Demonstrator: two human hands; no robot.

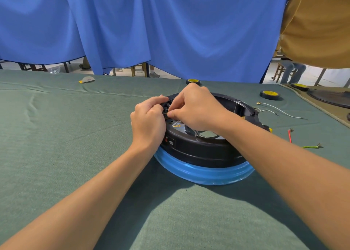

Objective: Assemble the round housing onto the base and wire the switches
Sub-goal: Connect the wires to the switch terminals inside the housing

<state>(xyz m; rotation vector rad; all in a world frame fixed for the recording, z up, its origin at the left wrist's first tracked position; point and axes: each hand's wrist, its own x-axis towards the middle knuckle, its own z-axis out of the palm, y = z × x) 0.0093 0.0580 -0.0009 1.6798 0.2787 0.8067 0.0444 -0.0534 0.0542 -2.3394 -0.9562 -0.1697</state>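
Head view. The black housing (204,149) is seated on the blue base (204,172), near the middle of the tabletop (75,136), just beyond both forearms. The open side is turned up, so the inner wall can be reached from above.

The left hand (149,120) is closed over the housing's left rim, fingers curled over the edge beside the switches (167,105). This is judged to be a bracing hold, so the ring is not shoved off the base while a connector is pushed.

The right hand (197,109) is reached across from inside the ring. Thumb and forefinger are pinched on what looks like a small brass terminal (166,113) at the back of the switches. The part is too small to be made out surely, and whether it is already seated cannot be told.

A yellow ring lug (177,126) is seen loose inside the housing, below the right hand.

White wires (278,110) are laid out past the right rim. A red wire (290,136) and a green wire (310,146) are set apart on the cloth to the right, within reach, probably staged for later connections. By that, the wiring is judged only partly done.

Two black-and-yellow discs (269,94) are left at the far side, well apart from the work. A blue curtain (132,22) is hung behind.
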